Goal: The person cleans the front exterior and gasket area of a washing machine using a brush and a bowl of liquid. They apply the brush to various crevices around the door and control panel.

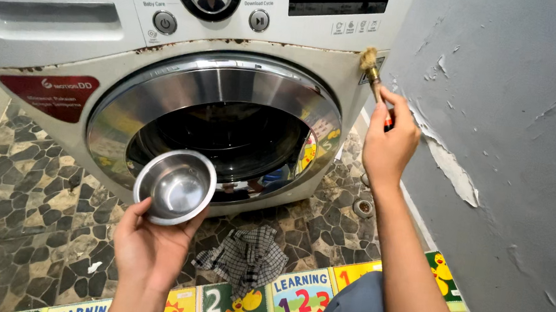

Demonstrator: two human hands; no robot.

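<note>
The right hand [387, 141] gripped a small paintbrush [374, 77] with its bristles against the rusted upper right edge of the front-loading washing machine [64, 30], the brushing step apparently underway, while the left hand [150, 242] clasped a steel bowl [175, 186] near the door [220, 81].

Bright, even light fills the view. Glare streaks the chrome door ring [220, 81] of the washing machine [64, 30]. Straight edges bow near the frame's borders.
</note>
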